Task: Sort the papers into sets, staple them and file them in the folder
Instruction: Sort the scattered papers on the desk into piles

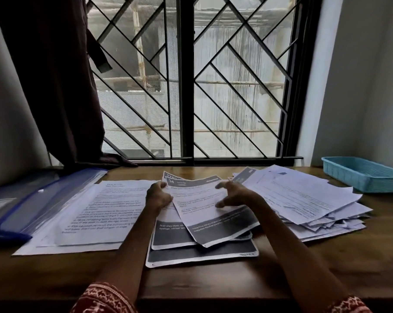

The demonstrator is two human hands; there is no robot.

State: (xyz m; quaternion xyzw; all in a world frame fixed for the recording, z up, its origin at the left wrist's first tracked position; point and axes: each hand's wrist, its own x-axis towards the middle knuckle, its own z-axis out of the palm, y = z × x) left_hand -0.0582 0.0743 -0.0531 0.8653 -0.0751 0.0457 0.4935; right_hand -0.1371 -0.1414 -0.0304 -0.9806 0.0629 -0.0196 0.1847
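A sheet with dark header and footer bands [204, 213] lies tilted on top of a small pile of similar dark-banded papers [202, 251] at the table's middle. My left hand [158, 196] grips that sheet's left edge, fingers curled round it. My right hand [234, 195] hovers over its right side with fingers and thumb spread. To the left lies a set of plain text pages [96, 215]. A loose heap of papers [303, 199] spreads at the right. The blue clear folder [31, 199] lies at the far left.
A light blue plastic tray [360, 175] stands at the back right corner. The wooden table [213, 283] runs under a barred window [188, 82]. A dark curtain [55, 82] hangs at the back left. The wall closes off the right side.
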